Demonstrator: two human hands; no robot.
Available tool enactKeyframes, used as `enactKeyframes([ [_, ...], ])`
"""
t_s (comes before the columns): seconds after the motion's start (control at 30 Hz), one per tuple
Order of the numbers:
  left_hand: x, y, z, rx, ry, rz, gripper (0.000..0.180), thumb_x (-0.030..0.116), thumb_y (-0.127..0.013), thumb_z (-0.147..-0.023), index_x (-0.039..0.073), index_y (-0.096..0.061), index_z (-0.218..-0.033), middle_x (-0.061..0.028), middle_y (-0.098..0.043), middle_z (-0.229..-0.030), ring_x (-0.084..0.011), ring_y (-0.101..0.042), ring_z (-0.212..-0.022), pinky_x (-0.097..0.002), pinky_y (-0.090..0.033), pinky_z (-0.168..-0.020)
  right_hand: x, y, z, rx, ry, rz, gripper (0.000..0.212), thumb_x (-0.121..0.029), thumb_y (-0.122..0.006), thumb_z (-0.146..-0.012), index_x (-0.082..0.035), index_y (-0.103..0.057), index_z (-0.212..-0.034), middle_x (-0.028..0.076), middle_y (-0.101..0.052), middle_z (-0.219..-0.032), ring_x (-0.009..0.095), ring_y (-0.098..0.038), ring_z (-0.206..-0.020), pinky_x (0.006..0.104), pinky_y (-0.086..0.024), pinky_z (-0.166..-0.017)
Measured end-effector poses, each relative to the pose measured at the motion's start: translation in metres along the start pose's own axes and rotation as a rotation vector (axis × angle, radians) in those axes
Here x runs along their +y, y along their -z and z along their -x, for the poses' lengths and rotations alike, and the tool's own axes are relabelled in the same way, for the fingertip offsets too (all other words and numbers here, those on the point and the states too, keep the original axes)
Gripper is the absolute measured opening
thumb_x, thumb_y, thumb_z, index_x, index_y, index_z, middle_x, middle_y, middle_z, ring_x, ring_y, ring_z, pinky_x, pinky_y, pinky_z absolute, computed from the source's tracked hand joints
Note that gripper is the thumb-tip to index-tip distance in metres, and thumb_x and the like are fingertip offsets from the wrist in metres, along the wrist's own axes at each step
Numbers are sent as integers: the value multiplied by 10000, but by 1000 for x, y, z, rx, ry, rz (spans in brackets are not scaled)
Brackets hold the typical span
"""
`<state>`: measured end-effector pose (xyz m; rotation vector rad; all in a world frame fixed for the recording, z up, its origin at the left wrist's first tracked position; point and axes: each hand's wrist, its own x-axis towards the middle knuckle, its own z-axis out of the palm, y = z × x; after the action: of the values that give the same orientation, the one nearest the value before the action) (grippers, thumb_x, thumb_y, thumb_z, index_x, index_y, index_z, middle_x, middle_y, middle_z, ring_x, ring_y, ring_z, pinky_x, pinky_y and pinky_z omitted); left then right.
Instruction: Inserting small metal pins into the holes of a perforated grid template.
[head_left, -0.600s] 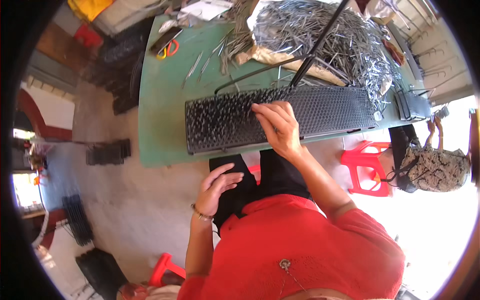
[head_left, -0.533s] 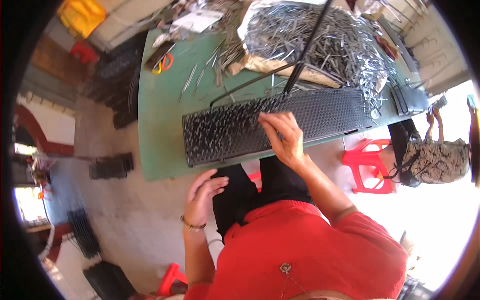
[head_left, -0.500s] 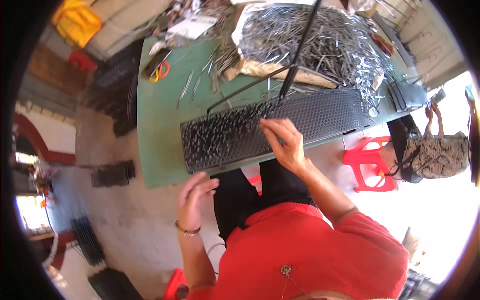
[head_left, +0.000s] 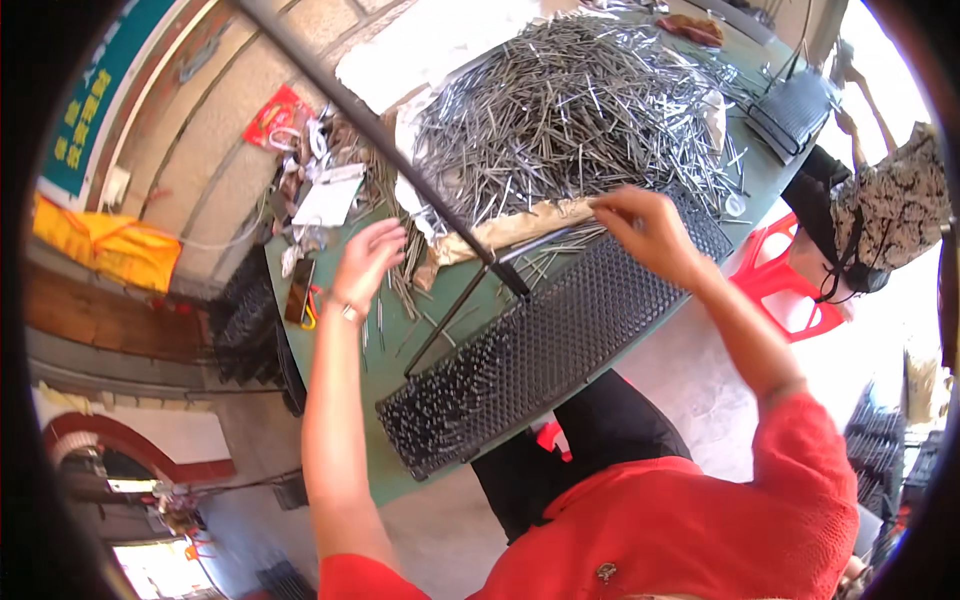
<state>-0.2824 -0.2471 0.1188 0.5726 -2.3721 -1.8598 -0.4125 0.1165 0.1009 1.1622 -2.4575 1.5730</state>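
Note:
A long black perforated panel (head_left: 600, 310) lies slanted along the table's near edge. Many small shiny pieces stick up from its left part. Behind it a large heap of thin metal strips (head_left: 570, 110) rests on brown paper (head_left: 525, 226). My right hand (head_left: 648, 232) hovers over the panel's far edge, its fingertips pinched together at the paper's front rim; whatever they hold is too small to make out. Left of the heap, my left hand (head_left: 372, 262) is raised over the table with fingers spread, holding nothing.
A dark rod (head_left: 380, 140) slants across the view down to the panel, with side arms joined to it. Scissors (head_left: 310, 312) lie at the green table's (head_left: 340, 365) left side. A red stool (head_left: 785, 280) stands at right, beside a patterned bag (head_left: 895, 200).
My view has turned and shifted toward the heap. The right hand has moved from above the panel to the heap's front rim. My left hand has risen from the near edge to over the table.

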Motion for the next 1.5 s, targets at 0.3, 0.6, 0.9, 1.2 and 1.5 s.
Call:
enactKeyframes([
  [0.3,-33,-101,-194,-151,284,-813,561,432,-709,-741,-37,-640,-1041,-119,-676,-950,-224,-631,-850,-346,-492,-788,142,-70,-160,-895,-423,343,298,-213,-558,-834,58,-647,-751,135,-662,-664,225,-637,-509,339,-540,-505],
  [0.6,-53,-99,-219,-101,244,-723,971,703,-606,-703,-37,-456,-1313,-199,-486,-1330,-307,-450,-1248,-367,-337,-1042,128,-126,-176,-714,-423,202,347,-262,-705,-715,36,-604,-566,111,-626,-564,199,-599,-439,315,-518,-438],
  [0.9,-12,-99,-231,-138,437,-807,1191,754,-731,-466,-127,-490,-1231,-213,-511,-1294,-275,-500,-1191,-352,-384,-1008,149,-142,-190,-788,-484,-270,320,-244,-776,-676,39,-630,-706,90,-617,-602,174,-600,-502,296,-503,-460],
  [1.2,-57,-113,-226,-213,118,-255,672,475,-779,-678,-41,-626,-1081,-122,-662,-966,-188,-608,-913,-312,-464,-853,163,-118,-187,-658,-647,-195,297,-263,-677,-776,28,-621,-753,88,-622,-623,177,-630,-515,286,-525,-443],
  [1.5,-69,-81,-229,-24,194,-634,874,763,-450,-766,-27,-616,-1101,-181,-674,-941,-283,-637,-860,-395,-472,-808,156,-139,-189,-463,-613,-218,378,-291,-623,-821,42,-582,-647,89,-596,-574,177,-543,-421,291,-422,-356],
])
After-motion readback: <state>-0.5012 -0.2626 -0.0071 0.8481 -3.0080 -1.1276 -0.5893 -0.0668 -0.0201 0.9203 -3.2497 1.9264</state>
